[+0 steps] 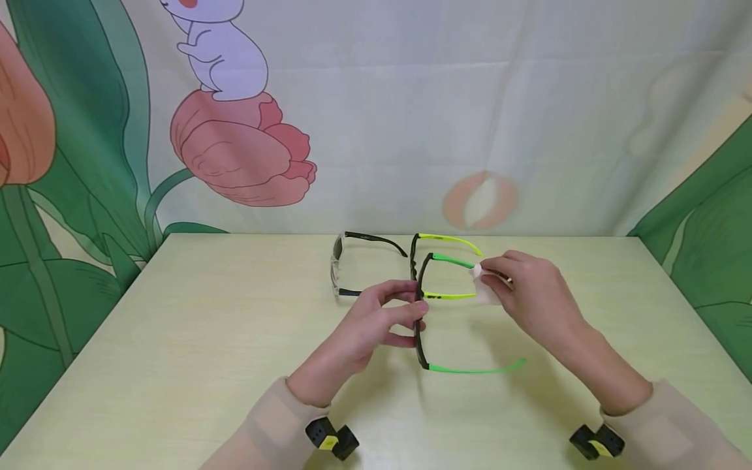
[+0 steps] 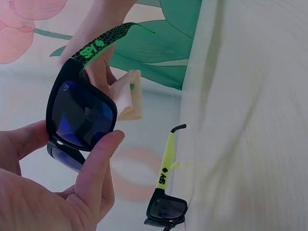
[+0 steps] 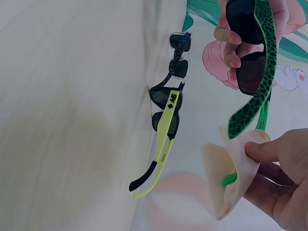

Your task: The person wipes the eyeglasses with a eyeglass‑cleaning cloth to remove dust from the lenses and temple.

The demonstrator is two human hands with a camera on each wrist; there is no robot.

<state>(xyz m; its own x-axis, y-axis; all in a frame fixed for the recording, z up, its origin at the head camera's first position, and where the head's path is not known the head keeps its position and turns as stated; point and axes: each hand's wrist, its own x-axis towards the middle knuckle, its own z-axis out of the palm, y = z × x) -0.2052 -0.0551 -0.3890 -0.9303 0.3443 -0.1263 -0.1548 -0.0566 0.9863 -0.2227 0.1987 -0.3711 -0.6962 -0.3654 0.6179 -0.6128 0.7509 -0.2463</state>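
Black-framed sunglasses with green temples [image 1: 470, 371] are held above the table, temples unfolded. My left hand [image 1: 376, 320] grips them by the front frame, its thumb near the lower edge of a dark lens [image 2: 82, 115]. In my right hand [image 1: 537, 294] a pale cloth [image 3: 236, 168] is pinched around the far green temple. The green tip of that temple pokes out of the cloth's folds in the right wrist view. Behind them on the table stand black sunglasses with yellow temples [image 3: 166, 120].
Clear-framed sunglasses with dark temples [image 1: 376, 239] stand at the back of the table, left of the yellow-templed pair. The light wooden table [image 1: 205, 339] ends at a printed curtain [image 1: 376, 130] with flowers and a white animal.
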